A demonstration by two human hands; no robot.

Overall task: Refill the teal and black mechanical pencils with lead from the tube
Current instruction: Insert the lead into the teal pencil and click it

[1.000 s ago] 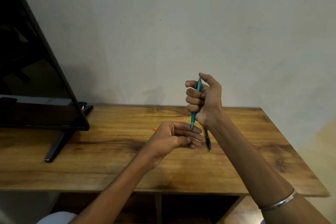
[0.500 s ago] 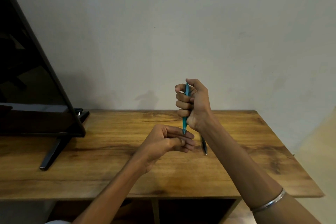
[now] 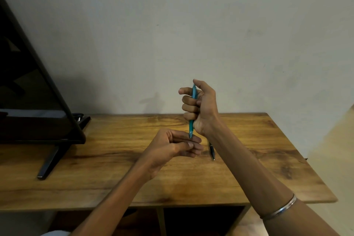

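My right hand (image 3: pixel 202 108) grips the teal mechanical pencil (image 3: pixel 191 127) in a fist. The pencil stands upright with its tip pointing down. The tip touches the index finger of my left hand (image 3: pixel 172 145), which is held just above the table with its fingers curled and its thumb against them. Whether that hand holds anything is hidden. The black mechanical pencil (image 3: pixel 211 150) lies on the wooden table (image 3: pixel 115 168), just right of my left fingers and partly behind my right wrist. No lead tube is visible.
A black flat screen (image 3: pixel 28 101) stands at the left on a slanted foot (image 3: pixel 47 163). A plain wall rises behind the table. The table's right edge (image 3: pixel 306 159) drops to the floor. Open shelf compartments lie under the tabletop.
Both hands stay together with the pencil tip at my left fingers. A small orange bit seen on the table one second ago is now out of sight behind my left hand.
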